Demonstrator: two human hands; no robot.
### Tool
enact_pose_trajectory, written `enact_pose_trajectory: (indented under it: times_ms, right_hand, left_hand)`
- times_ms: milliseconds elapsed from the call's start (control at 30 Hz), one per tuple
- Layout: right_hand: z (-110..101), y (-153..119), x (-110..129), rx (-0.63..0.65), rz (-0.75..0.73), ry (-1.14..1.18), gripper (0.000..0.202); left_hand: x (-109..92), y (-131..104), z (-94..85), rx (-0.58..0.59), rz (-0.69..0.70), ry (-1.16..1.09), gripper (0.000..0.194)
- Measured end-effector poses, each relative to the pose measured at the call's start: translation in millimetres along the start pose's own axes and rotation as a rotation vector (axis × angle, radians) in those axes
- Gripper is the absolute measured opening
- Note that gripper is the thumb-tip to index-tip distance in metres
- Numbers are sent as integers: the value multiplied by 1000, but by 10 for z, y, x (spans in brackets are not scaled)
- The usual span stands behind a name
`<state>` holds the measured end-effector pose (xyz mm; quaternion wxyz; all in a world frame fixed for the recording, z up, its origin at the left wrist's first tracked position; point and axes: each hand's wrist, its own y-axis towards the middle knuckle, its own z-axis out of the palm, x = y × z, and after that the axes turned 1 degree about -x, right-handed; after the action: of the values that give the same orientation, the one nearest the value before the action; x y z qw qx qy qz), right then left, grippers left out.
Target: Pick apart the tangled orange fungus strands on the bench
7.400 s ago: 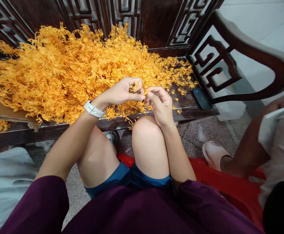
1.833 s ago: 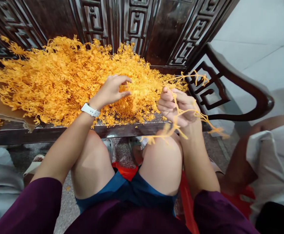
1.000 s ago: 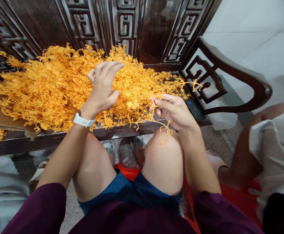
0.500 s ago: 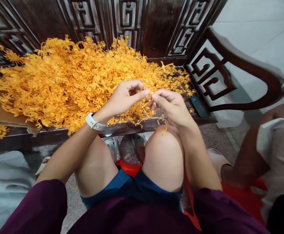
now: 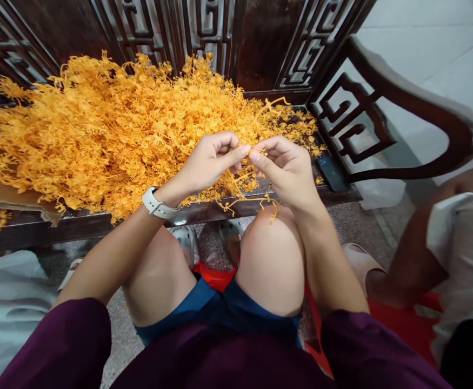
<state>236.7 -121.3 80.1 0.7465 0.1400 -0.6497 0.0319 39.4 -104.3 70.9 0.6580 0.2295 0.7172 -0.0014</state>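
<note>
1. Pinching orange sprig (image 5: 249, 199) narrowly between fingertips of left hand (image 5: 207, 162) and right hand (image 5: 291, 168)
2. Drooping toward six o'clock
3. Beside orange pile (image 5: 131, 135), toward ten o'clock
4. Near dark phone (image 5: 331, 173), three o'clock

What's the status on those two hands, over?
Left hand and right hand: fingertips together, pinching at orange sprig. Sprig's lower branches hanging by right knee. Orange heap close behind, not blocking hands.

Place: apparently a home | carved dark-wood bench (image 5: 266, 48) | large pale tiles (image 5: 410, 51) | speckled floor (image 5: 118, 329)
</note>
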Motion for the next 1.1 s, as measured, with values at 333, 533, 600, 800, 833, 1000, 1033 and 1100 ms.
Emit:
enact_pose_trajectory:
  times_ms: [333,533,600,800,833,1000,1033,1100]
  right_hand:
    - [-46,-17,0,188,72,91,39]
    - [-110,-7,-33,300,21,83,38]
    - [-133,-8,-44,358,-34,127,37]
    - [-131,-46,9,489,-111,105,21]
    - [-141,-44,8,489,-85,88,17]
    - [-280,17,-65,829,-54,200,15]
    - [-304,30,-70,819,-86,298,12]
    - [-331,47,-55,566,-142,530,14]
  left_hand:
    - [-46,-19,20,171,-107,-270,56]
    - [3,-64,-5,256,-124,-263,60]
    - [-11,-66,-28,250,-110,-253,64]
    - [-48,38,-221,-21,-60,-33,55]
    - [-19,62,-264,-61,-59,-9,49]
    - [248,140,-463,-178,-44,87,39]
    - [295,146,-492,-181,-42,101,39]
    - [356,152,-528,-188,-35,117,38]
